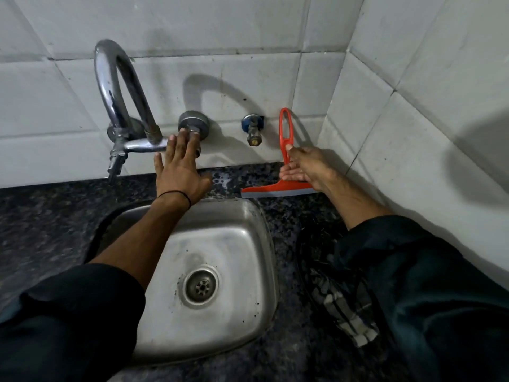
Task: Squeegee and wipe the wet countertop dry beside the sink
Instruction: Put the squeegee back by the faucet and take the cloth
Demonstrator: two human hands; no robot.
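While right hand fingers wrap red squeegee handle, blade rests on wet countertop just behind sink. Left hand fingers spread, touching tap knob above sink.

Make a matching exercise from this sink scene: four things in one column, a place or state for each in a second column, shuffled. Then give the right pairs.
Things
1. squeegee
2. left hand
3. checked cloth
4. drain

Places or states
A. lying on the counter right of the sink
B. in the bottom of the steel basin
C. held by the right hand, blade on the counter
D. fingers on the round tap knob

Pairs: 1-C, 2-D, 3-A, 4-B
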